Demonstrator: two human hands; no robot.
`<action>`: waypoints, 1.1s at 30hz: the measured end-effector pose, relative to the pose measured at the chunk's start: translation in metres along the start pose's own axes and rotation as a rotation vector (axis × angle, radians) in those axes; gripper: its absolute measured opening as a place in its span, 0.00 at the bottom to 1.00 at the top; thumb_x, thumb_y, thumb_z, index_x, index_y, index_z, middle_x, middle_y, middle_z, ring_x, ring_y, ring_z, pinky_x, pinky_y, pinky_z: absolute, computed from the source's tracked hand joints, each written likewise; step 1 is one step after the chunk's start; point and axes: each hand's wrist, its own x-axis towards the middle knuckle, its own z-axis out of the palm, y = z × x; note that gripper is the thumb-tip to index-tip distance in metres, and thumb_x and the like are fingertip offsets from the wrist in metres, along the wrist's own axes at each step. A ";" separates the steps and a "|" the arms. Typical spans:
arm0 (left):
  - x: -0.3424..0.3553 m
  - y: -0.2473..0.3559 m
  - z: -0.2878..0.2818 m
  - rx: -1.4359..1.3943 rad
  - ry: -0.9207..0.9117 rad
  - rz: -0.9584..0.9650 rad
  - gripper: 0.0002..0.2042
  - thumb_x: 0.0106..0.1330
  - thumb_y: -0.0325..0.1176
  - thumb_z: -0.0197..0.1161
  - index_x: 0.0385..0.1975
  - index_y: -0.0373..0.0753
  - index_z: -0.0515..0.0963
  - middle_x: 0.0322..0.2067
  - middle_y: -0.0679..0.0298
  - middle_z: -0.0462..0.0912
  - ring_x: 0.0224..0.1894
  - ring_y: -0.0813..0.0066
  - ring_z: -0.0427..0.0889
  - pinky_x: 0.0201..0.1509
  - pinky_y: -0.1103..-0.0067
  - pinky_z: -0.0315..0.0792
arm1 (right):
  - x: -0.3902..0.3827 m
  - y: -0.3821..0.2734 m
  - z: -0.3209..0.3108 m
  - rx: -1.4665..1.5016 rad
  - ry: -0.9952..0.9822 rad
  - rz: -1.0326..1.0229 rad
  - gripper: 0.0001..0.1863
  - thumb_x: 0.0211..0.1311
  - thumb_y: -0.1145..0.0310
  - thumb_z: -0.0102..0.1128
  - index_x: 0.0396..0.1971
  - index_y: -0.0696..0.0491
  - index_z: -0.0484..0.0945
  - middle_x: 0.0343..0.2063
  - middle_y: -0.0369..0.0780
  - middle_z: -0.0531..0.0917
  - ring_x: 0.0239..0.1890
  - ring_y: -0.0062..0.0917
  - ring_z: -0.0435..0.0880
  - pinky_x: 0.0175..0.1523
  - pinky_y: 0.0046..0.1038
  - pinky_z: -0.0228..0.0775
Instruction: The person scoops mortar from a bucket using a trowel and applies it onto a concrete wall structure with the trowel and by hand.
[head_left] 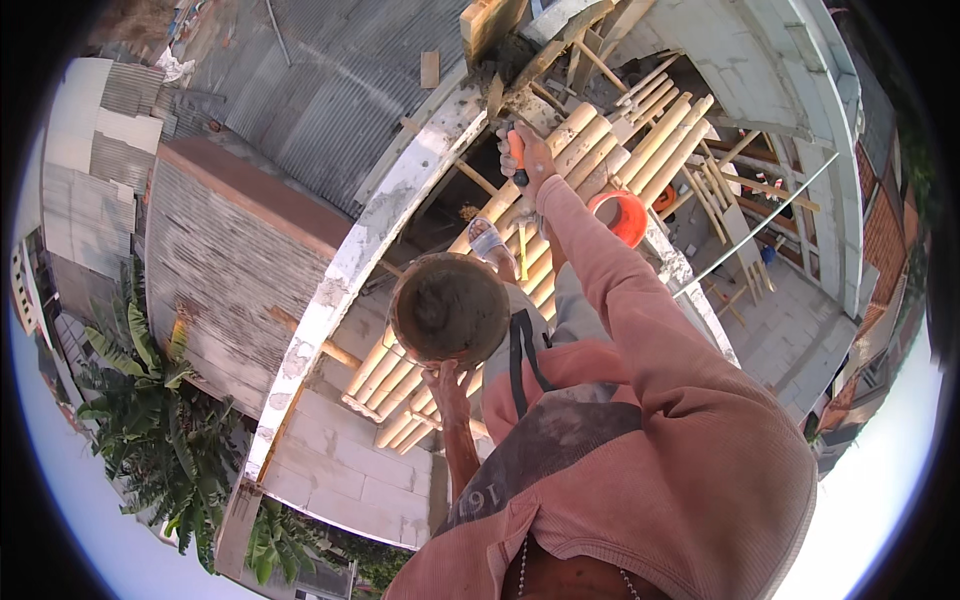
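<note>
My left hand (452,385) grips the near rim of a round bucket (398,318), holding it in front of my body. Wet grey mortar (450,305) fills much of its inside. My right arm stretches forward, and my right hand (532,158) is closed around the orange and black handle of a trowel (516,155). The trowel's blade points away from me, close to grey mortar (508,65) at the far end of the wall top (390,190); its outline is hard to make out there.
I stand on a platform of bamboo poles (590,150), one sandalled foot (484,238) showing. An orange-red bucket (628,218) sits right of my forearm. Left, beyond the wall, are corrugated roofs (290,110). Gaps drop below the poles. A thin pole (765,222) slants across the right.
</note>
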 end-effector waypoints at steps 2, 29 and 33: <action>0.000 0.000 0.000 0.004 -0.009 -0.006 0.21 0.63 0.27 0.59 0.51 0.38 0.55 0.42 0.58 0.73 0.46 0.67 0.78 0.56 0.62 0.81 | 0.021 0.009 0.033 0.038 0.150 -0.077 0.17 0.71 0.52 0.51 0.44 0.51 0.75 0.21 0.33 0.73 0.18 0.22 0.71 0.23 0.26 0.65; -0.010 -0.008 0.002 0.020 0.003 -0.052 0.19 0.64 0.28 0.57 0.49 0.37 0.54 0.47 0.52 0.71 0.51 0.61 0.78 0.59 0.58 0.79 | 0.113 -0.021 0.059 1.172 -0.211 -0.199 0.20 0.77 0.57 0.39 0.34 0.59 0.70 0.15 0.32 0.67 0.13 0.17 0.68 0.19 0.19 0.68; -0.011 -0.010 -0.008 -0.031 0.075 -0.058 0.23 0.63 0.26 0.56 0.55 0.38 0.55 0.49 0.49 0.70 0.53 0.56 0.78 0.57 0.59 0.81 | 0.097 -0.007 0.098 1.350 -0.371 -0.130 0.22 0.77 0.54 0.37 0.30 0.56 0.70 0.13 0.32 0.66 0.13 0.17 0.67 0.20 0.21 0.67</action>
